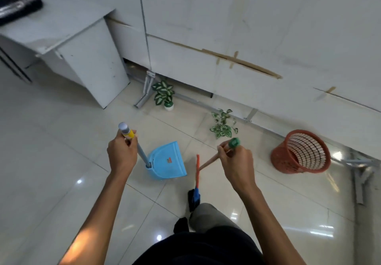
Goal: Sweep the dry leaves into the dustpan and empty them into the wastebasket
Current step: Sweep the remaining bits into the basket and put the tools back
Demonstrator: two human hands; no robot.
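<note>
The left hand (122, 153) is curled tight round the yellow top of the long pole of the blue plastic dustpan (167, 161). The dustpan sits on the shiny tiled floor (61, 141). Just right of the dustpan, the right hand (235, 161) holds the wooden stick of the broom (196, 182) near its green cap. The broom's dark brush is on the floor, closer to the person than the dustpan. The green-and-white leaves (223, 125) lie past the dustpan, to its right, not touching the brush. The round red plastic wastebasket (280, 157) stands far right of the dustpan.
</note>
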